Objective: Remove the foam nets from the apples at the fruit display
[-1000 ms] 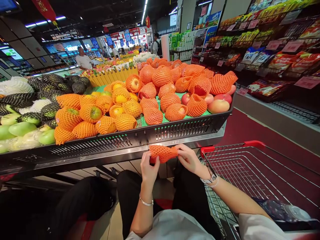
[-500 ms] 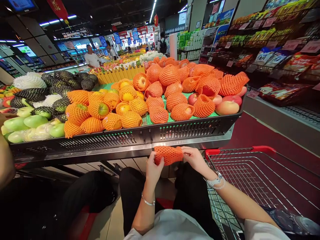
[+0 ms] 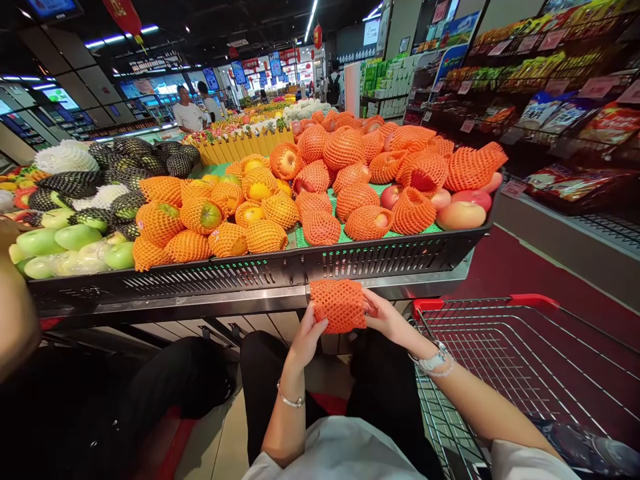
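Note:
Between my two hands is an orange foam fruit net [image 3: 339, 307], spread wide and flattened, just in front of the display's metal edge. My left hand [image 3: 306, 337] grips its left end, thumb on the near side. At the other end, my right hand [image 3: 384, 315] holds the net with its fingers partly inside or behind it. No fruit shows through the mesh. Beyond the net stands a black crate [image 3: 395, 260] of apples, many in the same orange netting, such as a netted apple [image 3: 320, 227] at the front.
Netted yellow-orange fruit [image 3: 200, 217] and green fruit [image 3: 75, 237] fill the display's left part. A wire shopping cart [image 3: 480, 327] with red corners stands at my right. Another person's arm [image 3: 15, 307] and dark-clothed leg [image 3: 185, 373] are close at my left. Snack shelves [image 3: 565, 87] rise at the right.
The orange foam net has gone from a narrow, bunched roll to a broader, flatter sheet between my hands. My view has shifted slightly.

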`<state>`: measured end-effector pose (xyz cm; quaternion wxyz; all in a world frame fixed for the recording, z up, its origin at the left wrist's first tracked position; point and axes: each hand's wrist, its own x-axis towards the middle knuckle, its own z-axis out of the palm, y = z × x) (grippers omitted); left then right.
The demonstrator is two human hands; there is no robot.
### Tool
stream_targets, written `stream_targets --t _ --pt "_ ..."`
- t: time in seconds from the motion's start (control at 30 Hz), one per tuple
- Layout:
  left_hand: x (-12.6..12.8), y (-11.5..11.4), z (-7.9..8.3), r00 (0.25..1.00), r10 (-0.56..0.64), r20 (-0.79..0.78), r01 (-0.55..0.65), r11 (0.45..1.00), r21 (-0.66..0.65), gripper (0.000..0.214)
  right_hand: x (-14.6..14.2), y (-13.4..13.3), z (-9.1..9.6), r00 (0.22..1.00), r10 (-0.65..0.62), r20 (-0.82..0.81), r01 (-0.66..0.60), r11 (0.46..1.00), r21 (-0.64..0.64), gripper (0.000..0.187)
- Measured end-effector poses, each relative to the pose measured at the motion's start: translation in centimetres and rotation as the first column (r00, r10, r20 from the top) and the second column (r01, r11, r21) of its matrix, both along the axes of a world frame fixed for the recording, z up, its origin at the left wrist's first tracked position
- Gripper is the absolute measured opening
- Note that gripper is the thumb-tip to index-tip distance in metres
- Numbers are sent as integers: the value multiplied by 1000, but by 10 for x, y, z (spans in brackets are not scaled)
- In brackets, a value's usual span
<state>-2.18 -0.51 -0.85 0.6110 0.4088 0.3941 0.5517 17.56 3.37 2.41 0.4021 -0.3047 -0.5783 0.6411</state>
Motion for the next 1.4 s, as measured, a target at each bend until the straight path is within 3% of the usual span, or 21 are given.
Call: stream_targets --t 0.17,0.3,0.47,0.53,0.6,0.67,0.73,0.77,0.8,0.87,0.9,0.97,1.13,1.3,1.4 --pt "4 -1 8 968 -177 -176 170 984 -55 51 -2 3 -1 976 -194 -96 179 973 -146 40" --pt "11 -4 15 907 -280 -314 276 959 -56 41 -4 4 -7 961 -259 -97 244 960 -139 34" --pt "13 -14 27 767 -174 -617 212 977 -12 34 -7 8 -18 974 -220 -61 216 975 -58 40" --pt "11 -16 29 762 -128 -635 192 981 32 31 -9 11 -20 980 -191 -51 186 979 -83 43" --pt "9 -14 26 853 8 -523 85 985 153 30 -9 15 -18 970 -229 -82 216 967 -136 46" --pt "9 -8 19 910 306 -281 -220 929 297 28 -7 18 -11 937 -305 -173 260 935 -240 44" --pt "13 0 11 848 531 1 -514 820 253 24 -3 19 -3 893 -345 -288 230 901 -367 41" --pt "16 5 8 838 535 104 -545 824 153 23 -1 18 0 873 -347 -342 190 889 -417 39" --pt "19 9 6 862 471 186 -484 875 29 24 0 17 3 860 -337 -384 145 882 -449 38" --pt "29 14 7 912 231 338 -177 967 -183 30 2 12 4 860 -277 -428 52 883 -466 36" --pt "35 15 10 903 131 409 -30 969 -244 31 3 10 3 871 -229 -435 2 887 -462 35" --pt "44 14 19 858 56 510 123 943 -310 30 3 6 -1 897 -125 -425 -89 888 -451 36" --pt "50 11 36 787 56 615 234 895 -381 24 4 4 -6 927 -42 -373 -157 859 -487 42" --pt "43 19 34 621 111 776 395 810 -432 33 6 9 -3 912 -94 -399 -83 911 -403 44" --pt "44 22 31 571 161 805 439 768 -465 39 5 10 -4 897 -106 -428 -73 922 -381 41"
